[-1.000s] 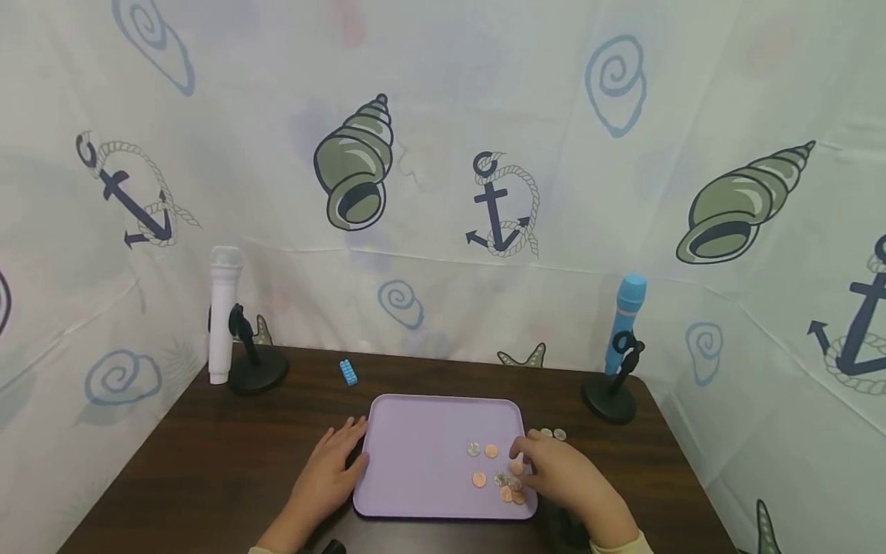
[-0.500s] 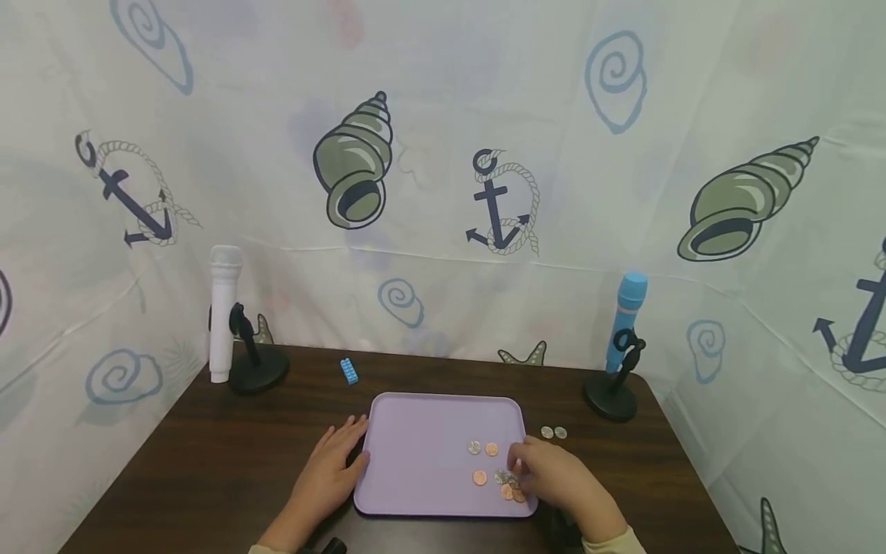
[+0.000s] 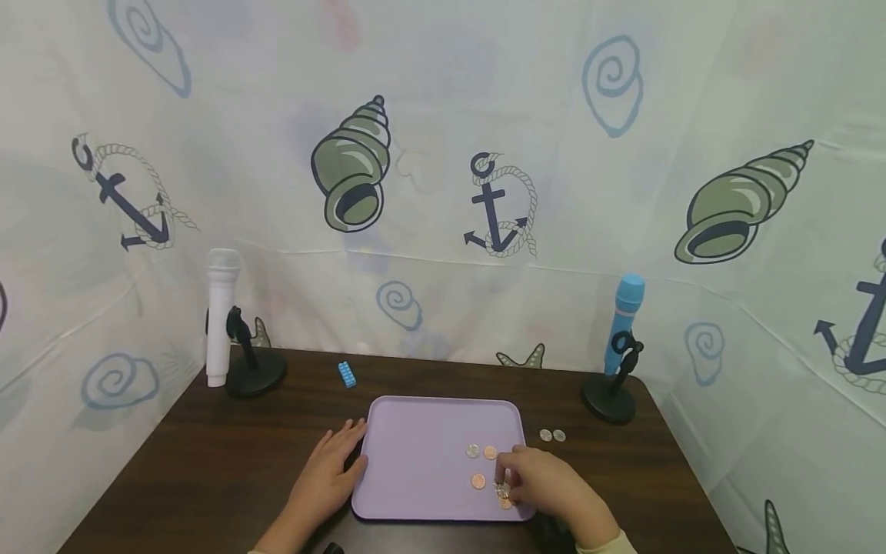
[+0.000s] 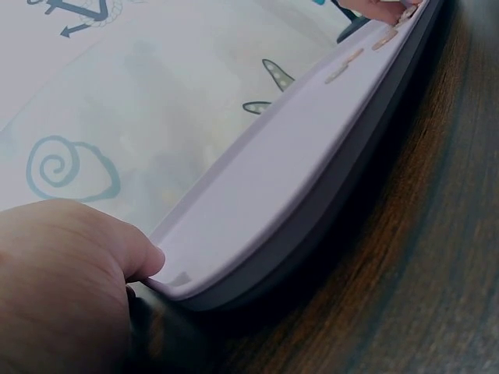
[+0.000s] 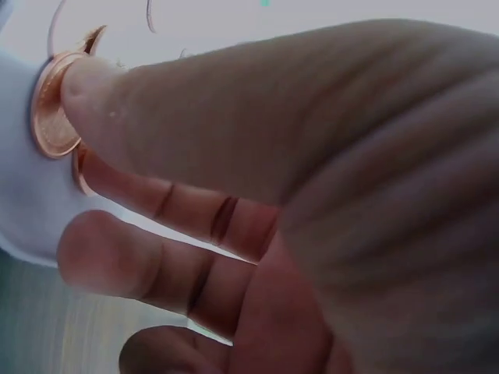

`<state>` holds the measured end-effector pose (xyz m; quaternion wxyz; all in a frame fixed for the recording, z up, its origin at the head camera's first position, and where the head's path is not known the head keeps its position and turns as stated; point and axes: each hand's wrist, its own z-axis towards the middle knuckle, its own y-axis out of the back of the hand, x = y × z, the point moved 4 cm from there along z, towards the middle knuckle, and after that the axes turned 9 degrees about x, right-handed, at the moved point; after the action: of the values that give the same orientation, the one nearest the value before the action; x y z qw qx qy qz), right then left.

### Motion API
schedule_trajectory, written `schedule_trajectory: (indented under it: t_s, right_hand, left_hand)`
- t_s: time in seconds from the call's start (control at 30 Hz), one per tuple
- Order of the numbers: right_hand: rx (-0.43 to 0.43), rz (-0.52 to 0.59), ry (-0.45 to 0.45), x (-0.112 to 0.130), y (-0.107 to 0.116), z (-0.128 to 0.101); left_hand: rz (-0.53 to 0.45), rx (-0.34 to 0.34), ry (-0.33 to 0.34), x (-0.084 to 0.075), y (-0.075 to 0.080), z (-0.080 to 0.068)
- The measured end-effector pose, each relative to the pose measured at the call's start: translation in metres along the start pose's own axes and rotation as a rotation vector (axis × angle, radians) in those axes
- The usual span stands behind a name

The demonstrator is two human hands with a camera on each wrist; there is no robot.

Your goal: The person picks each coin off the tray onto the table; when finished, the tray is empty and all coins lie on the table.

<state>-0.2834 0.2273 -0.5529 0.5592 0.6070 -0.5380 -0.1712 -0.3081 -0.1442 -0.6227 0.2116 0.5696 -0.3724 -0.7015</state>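
Observation:
A lilac tray (image 3: 415,462) lies on the dark wooden table, with copper and silver coins on its right half. My left hand (image 3: 328,469) rests at the tray's left edge, fingers extended; in the left wrist view its thumb (image 4: 144,253) lies on the rim. My right hand (image 3: 550,478) reaches over the right rim, thumb and index finger bent around a small cluster of coins (image 3: 501,490). In the right wrist view the thumb presses a copper coin (image 5: 51,128) with the index finger behind it. A silver coin (image 3: 473,451) and two copper coins lie apart from the cluster.
Two silver coins (image 3: 552,435) lie on the table right of the tray. Behind are a light-blue toy brick (image 3: 347,375), a white microphone (image 3: 219,323) by a black stand (image 3: 256,375) at left, and a blue microphone (image 3: 625,315) by another stand (image 3: 609,398) at right.
My right hand has moved left and slightly nearer over the tray, and the coins by its fingers sit closer together. The left hand has stayed at the tray's edge.

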Motion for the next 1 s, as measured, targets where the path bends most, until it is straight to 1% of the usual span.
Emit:
schedule_trajectory:
  t_s: [0.33,0.57,0.6,0.67,0.77,0.83,0.9,1.0]
  right_hand:
    - [-0.02,0.054,0.039,0.004,0.003,-0.006]
    - [0.011,0.05,0.108,0.005,0.001,-0.004]
    - [0.002,0.052,0.122,0.005,0.001,-0.002]
    - [-0.042,0.058,0.147,0.005,0.005,0.0]
    - [-0.117,0.143,0.164,-0.003,0.01,0.003]
    - [-0.184,0.228,0.174,-0.014,0.012,0.005]
    - [-0.23,0.363,0.193,-0.029,0.014,0.005]
    - [-0.259,0.593,0.268,-0.055,0.015,0.002]
  left_hand:
    - [0.008,-0.005,-0.005,-0.001,0.0,0.001]
    - [0.006,0.014,0.007,0.0,0.0,0.001]
    - [0.008,0.014,0.006,0.001,0.0,0.001]
    - [0.01,0.013,0.005,0.001,0.0,0.001]
    - [0.005,0.003,-0.001,0.001,0.001,0.0]
    - [0.004,-0.006,-0.003,0.0,0.001,-0.001]
    - [0.001,-0.013,-0.004,0.0,0.001,-0.002]
    - [0.007,-0.024,-0.004,-0.001,0.0,-0.002]
